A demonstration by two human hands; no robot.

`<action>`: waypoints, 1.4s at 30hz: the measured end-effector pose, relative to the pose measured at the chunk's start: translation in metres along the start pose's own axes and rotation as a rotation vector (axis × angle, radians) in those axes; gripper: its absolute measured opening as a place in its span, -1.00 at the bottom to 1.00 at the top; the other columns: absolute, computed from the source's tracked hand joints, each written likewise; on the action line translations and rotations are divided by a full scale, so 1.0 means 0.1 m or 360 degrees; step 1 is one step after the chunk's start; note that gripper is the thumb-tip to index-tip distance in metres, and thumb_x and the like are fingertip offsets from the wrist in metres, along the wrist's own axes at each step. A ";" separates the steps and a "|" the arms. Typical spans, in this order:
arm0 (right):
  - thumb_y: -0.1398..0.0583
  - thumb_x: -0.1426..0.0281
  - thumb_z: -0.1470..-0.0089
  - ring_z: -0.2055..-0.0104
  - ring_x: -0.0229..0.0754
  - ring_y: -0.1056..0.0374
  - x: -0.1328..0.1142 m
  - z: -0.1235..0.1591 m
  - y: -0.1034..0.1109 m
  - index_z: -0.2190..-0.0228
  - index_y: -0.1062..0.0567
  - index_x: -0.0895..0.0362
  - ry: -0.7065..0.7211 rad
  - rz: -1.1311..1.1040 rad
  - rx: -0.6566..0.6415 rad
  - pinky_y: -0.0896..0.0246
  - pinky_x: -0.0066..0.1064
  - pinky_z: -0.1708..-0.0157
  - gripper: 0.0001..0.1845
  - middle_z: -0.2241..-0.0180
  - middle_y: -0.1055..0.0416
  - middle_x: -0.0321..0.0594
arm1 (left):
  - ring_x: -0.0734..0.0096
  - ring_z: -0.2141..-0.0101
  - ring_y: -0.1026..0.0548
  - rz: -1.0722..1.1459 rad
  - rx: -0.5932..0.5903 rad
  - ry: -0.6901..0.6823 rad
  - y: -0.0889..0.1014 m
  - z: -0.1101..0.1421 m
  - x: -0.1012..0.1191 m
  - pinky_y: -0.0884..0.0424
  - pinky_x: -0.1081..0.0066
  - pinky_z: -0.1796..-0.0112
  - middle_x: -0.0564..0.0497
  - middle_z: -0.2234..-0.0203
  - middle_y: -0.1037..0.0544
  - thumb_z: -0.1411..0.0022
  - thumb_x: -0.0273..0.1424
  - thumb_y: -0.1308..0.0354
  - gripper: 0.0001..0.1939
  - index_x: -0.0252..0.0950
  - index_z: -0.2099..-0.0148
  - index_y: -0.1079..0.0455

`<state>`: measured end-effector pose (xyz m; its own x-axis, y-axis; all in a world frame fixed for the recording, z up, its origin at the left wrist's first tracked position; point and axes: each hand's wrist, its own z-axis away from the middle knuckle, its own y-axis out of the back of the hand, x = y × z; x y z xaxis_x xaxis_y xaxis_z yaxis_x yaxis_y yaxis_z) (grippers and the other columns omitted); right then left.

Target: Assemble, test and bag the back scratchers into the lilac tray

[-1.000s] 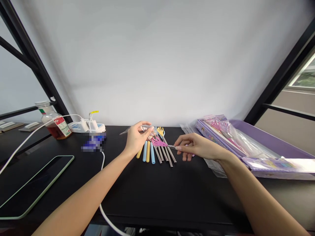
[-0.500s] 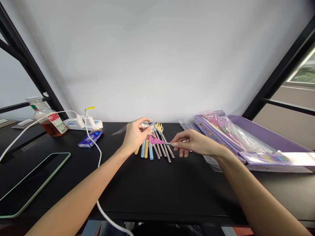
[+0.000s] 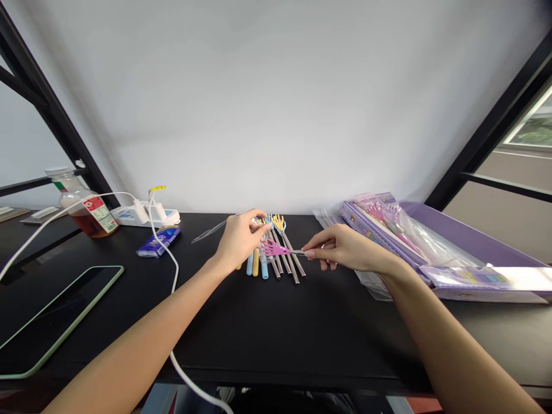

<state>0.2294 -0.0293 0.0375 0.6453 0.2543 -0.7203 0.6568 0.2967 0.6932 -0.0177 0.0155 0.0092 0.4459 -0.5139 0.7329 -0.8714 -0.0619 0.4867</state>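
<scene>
Head view: the black desk's front edge (image 3: 276, 379) lies well below my hands. My right fingers (image 3: 308, 252) pinch the thin steel handle of a pink hand-shaped back scratcher (image 3: 273, 248), just above a fanned row of steel-and-pastel scratchers (image 3: 287, 264). My left hand (image 3: 239, 238) closes on a clear plastic sleeve (image 3: 213, 230). Farther off sit a purple tray (image 3: 478, 238) and a red-labelled bottle (image 3: 84, 213), its print unreadable.

Tablet (image 3: 56, 322), amber bottle (image 3: 88, 215), power strip (image 3: 146, 217)

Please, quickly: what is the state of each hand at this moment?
Left hand: closed, holding a clear plastic wrapper.
Right hand: closed, pinching the handle of a pink back scratcher.
</scene>
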 end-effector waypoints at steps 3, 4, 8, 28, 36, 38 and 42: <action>-0.27 0.17 -0.10 0.54 -0.22 -0.44 0.03 -0.01 0.00 0.31 -0.66 0.20 0.0017 -0.0010 -0.0076 -0.35 -0.43 0.55 -0.67 0.50 -0.53 -0.19 | 0.34 0.54 -0.57 -0.0001 -0.0023 -0.0045 0.00 -0.01 -0.02 -0.44 0.41 0.44 0.10 0.54 -0.58 -0.27 -0.27 -0.21 -0.85 -0.21 0.18 -0.49; -0.27 0.17 -0.10 0.54 -0.22 -0.43 0.03 -0.01 -0.01 0.31 -0.66 0.20 0.0019 -0.0018 -0.0082 -0.34 -0.43 0.56 -0.66 0.50 -0.53 -0.19 | 0.35 0.54 -0.57 -0.0027 -0.0019 -0.0066 0.00 -0.01 -0.02 -0.44 0.41 0.43 0.10 0.55 -0.57 -0.27 -0.27 -0.21 -0.86 -0.22 0.20 -0.48; -0.26 0.19 -0.11 0.55 -0.22 -0.42 0.02 -0.03 -0.05 0.31 -0.65 0.21 0.0012 -0.0001 -0.0027 -0.35 -0.43 0.56 -0.67 0.52 -0.52 -0.19 | 0.39 0.59 -0.51 -0.0225 -0.0004 -0.0165 0.01 -0.01 -0.02 -0.44 0.38 0.38 0.14 0.62 -0.52 -0.28 -0.29 -0.21 -0.87 -0.23 0.20 -0.49; -0.25 0.14 -0.13 0.57 -0.26 -0.39 0.02 -0.06 -0.10 0.28 -0.66 0.20 0.0046 -0.0095 0.0003 -0.31 -0.43 0.60 -0.62 0.45 -0.56 -0.15 | 0.37 0.64 -0.52 -0.0214 -0.0035 -0.0086 0.06 -0.01 0.01 -0.38 0.47 0.58 0.15 0.70 -0.42 -0.34 -0.30 -0.11 -0.82 -0.24 0.23 -0.51; -0.28 0.14 -0.10 0.58 -0.28 -0.36 0.00 -0.06 -0.07 0.30 -0.62 0.19 -0.0013 -0.0215 0.0119 -0.28 -0.45 0.58 -0.65 0.54 -0.52 -0.20 | 0.36 0.59 -0.53 -0.0102 -0.0019 -0.0074 0.01 -0.01 0.04 -0.45 0.40 0.48 0.12 0.61 -0.52 -0.30 -0.24 -0.18 -0.75 -0.22 0.04 -0.51; -0.29 0.14 -0.09 0.56 -0.27 -0.37 0.01 -0.07 -0.08 0.27 -0.59 0.18 -0.0010 -0.0276 0.0176 -0.26 -0.46 0.58 -0.66 0.56 -0.49 -0.23 | 0.33 0.55 -0.55 0.0036 -0.0007 -0.0001 0.00 0.00 0.05 -0.48 0.39 0.46 0.12 0.61 -0.51 -0.28 -0.21 -0.21 -0.69 -0.20 -0.03 -0.49; -0.36 0.12 -0.01 0.51 -0.23 -0.46 -0.02 -0.11 -0.20 0.36 -0.39 0.11 0.0062 -0.0640 0.0289 -0.37 -0.41 0.50 -0.63 0.50 -0.52 -0.26 | 0.29 0.33 -0.63 0.0491 -0.0167 0.0063 -0.06 0.02 0.06 -0.58 0.32 0.24 0.05 0.40 -0.60 -0.28 -0.21 -0.24 -0.54 -0.16 -0.19 -0.36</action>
<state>0.2112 -0.0258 0.0247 0.3118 0.1873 -0.9315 0.9128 0.2132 0.3484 -0.0102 0.0110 0.0103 0.1736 -0.4610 0.8703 -0.9417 0.1810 0.2837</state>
